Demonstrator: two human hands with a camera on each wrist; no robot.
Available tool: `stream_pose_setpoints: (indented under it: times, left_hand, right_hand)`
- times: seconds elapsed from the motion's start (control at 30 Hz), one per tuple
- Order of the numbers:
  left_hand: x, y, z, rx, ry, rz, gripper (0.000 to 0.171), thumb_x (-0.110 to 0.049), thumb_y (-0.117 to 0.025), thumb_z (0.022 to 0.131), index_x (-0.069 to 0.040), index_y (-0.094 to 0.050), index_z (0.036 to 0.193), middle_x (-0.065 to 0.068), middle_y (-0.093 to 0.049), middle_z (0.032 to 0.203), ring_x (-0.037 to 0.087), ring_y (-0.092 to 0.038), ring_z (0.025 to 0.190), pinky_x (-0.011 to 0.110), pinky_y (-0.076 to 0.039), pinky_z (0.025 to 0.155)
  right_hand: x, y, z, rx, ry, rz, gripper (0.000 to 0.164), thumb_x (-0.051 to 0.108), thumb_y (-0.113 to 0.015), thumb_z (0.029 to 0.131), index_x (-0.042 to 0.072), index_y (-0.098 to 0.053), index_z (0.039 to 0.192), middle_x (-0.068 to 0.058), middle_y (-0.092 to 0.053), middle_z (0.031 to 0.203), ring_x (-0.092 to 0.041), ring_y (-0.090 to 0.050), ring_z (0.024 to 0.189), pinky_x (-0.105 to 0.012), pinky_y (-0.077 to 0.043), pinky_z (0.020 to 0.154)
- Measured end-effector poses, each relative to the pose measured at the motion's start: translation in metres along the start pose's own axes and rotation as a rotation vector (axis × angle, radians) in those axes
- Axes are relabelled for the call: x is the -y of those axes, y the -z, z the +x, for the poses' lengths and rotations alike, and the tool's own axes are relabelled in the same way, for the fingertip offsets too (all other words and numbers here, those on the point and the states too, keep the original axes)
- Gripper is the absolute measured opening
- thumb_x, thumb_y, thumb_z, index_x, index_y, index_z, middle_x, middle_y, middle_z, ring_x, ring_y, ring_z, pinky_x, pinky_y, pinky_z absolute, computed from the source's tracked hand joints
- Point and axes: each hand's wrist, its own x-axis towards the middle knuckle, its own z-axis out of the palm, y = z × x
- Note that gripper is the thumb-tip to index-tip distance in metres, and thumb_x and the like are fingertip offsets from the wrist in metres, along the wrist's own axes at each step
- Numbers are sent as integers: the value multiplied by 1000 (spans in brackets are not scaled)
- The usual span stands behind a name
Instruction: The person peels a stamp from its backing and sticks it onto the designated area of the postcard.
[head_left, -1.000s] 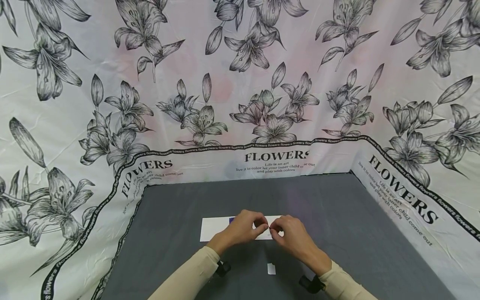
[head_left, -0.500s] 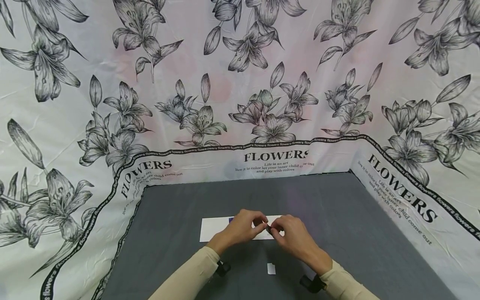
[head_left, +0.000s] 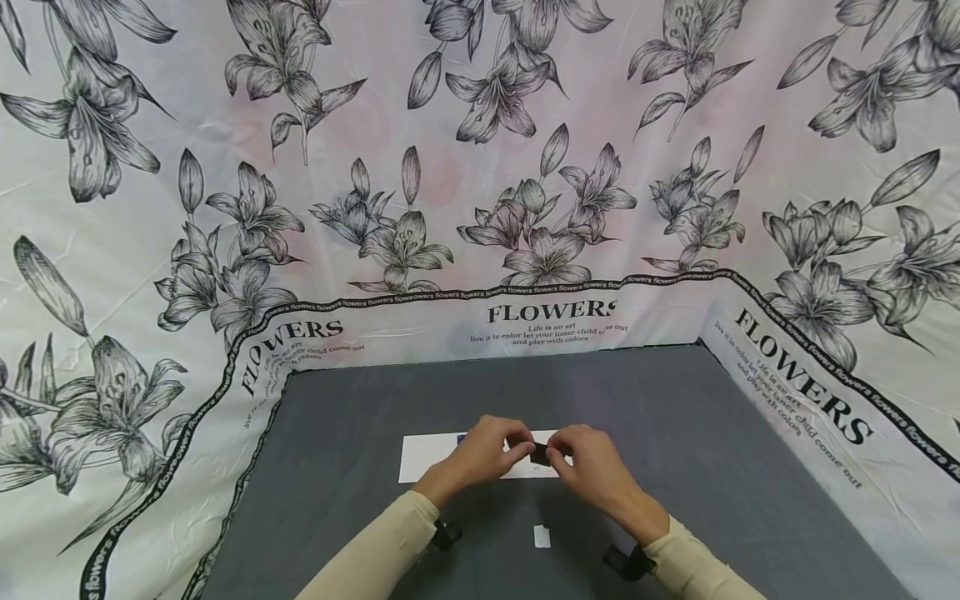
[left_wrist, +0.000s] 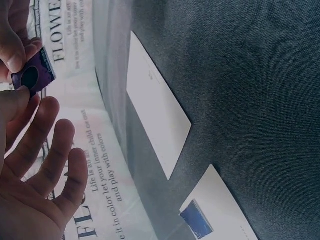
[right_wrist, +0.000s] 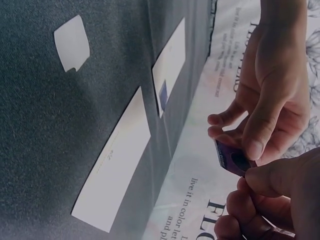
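Above the white envelopes, both hands pinch one small dark purple postage stamp (head_left: 539,454) with toothed edges. My left hand (head_left: 486,450) holds one side of it between thumb and index finger; the other fingers spread apart in the left wrist view. Thumb and fingers of my right hand (head_left: 597,468) grip the opposite side. A darker oval shows on the stamp's face (left_wrist: 35,77) in the left wrist view. Below lie a plain envelope (right_wrist: 112,165) and a second envelope (left_wrist: 220,192) bearing a blue stamp (left_wrist: 196,220) near its edge. The forearms partly cover them in the head view.
A small white paper piece (head_left: 542,536) with a notched edge lies on the grey cloth (head_left: 360,400) nearer the body. A flower-printed curtain (head_left: 480,208) encloses the table at the back and both sides.
The stamp, barely visible between the fingertips a second ago, now shows its dark face. The right hand has shifted slightly to the right. The left hand has hardly moved.
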Motion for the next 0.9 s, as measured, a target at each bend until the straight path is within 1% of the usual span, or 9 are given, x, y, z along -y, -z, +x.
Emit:
stream_pose_setpoints:
  times: [0.13,0.33,0.43,0.63,0.8,0.9]
  left_hand:
    - [-3,0,2,-6,19,-15,9,-18,-74,106,-14,-81,106,-4,-78,89,-2,-60,77,18,-48,71]
    - [-10,2,6,-25,29,-30,11,-19,-73,107,-12,-82,107,-3,-79,89,-1,-62,76,18,-49,70]
    - [-11,1,9,-38,34,-26,12,-19,-73,107,-12,-82,107,-4,-79,89,-1,-62,76,19,-50,71]
    - [-13,-1,16,-61,64,-5,13,-21,-73,107,-13,-83,105,-5,-78,87,-2,-62,76,19,-51,71]
    - [-15,-2,23,-77,93,-4,12,-21,-74,106,-14,-84,103,-6,-79,87,-3,-63,75,19,-52,71]
    - [-15,-4,27,-85,112,-5,12,-21,-75,106,-14,-84,102,-6,-79,86,-2,-64,75,20,-53,71]
  right_hand:
    - [-4,1,2,-19,9,1,16,3,-84,87,15,-75,82,5,-68,78,-15,-63,71,-30,-50,67]
    - [-9,6,5,-44,5,29,16,2,-83,87,14,-75,82,4,-72,80,-10,-66,72,-30,-55,67]
    - [-13,7,8,-33,-16,37,14,3,-84,87,14,-76,84,4,-73,81,-10,-66,73,-31,-56,68]
    - [-21,9,13,6,-65,46,13,4,-82,90,14,-76,85,5,-72,81,-9,-63,73,-31,-53,68]
    - [-26,10,16,22,-80,37,12,4,-81,91,14,-76,85,5,-71,80,-7,-58,71,-29,-50,67]
    - [-30,10,18,30,-94,31,11,5,-82,91,13,-76,85,4,-71,81,-7,-58,71,-29,-50,67]
